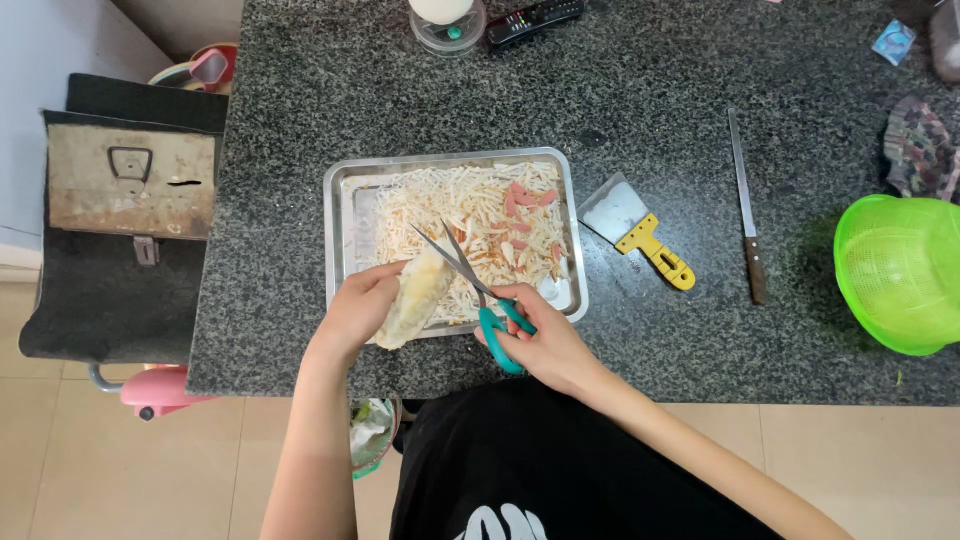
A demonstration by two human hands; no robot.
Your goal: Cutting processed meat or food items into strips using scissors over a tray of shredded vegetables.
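My left hand (362,308) is clamped around a pale, floppy piece of food (415,298), held over the near edge of the metal tray (345,205) on the desk (650,90). My right hand (540,345) is closed through the teal handles of the scissors (470,278), blades parted at the piece's tip. I judge thin, even snips work best, fingers (385,275) kept back, strips dropping onto the shredded pile (450,215).

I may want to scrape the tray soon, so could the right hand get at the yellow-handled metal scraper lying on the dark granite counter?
Probably yes, once freed: the yellow-handled metal scraper lies on open counter right of the steel tray, nothing between. But the right hand holds teal-handled scissors.
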